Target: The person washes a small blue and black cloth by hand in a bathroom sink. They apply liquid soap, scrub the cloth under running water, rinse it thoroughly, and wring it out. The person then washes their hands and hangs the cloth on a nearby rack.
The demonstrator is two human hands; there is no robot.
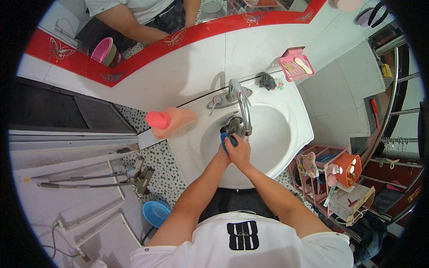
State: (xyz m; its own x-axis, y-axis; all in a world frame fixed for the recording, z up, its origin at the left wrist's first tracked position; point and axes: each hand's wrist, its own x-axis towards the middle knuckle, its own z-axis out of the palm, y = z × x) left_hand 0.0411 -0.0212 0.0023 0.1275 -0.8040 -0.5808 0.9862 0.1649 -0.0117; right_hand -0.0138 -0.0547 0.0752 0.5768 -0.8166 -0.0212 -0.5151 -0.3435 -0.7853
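Both my hands meet over a white ceramic washbasin (274,134), just below the spout of a chrome faucet (244,110). My left hand (225,154) is mostly hidden behind the right and lies against a blue item (225,142), perhaps a cloth or brush. My right hand (240,152) has its fingers bent over the blue item. Beyond the fingertips a dark, wet item (233,125), perhaps fabric, lies in the basin near the drain side. Which hand holds which item is hard to tell. A thin stream of water seems to fall by the right hand.
A large orange bottle with a red cap (181,122) stands at the basin's left edge. A dark scouring pad (267,81) and a pink soap dish (296,67) are at the back right. A pink shelf rack (313,191) stands right; a blue bucket (156,213) sits lower left.
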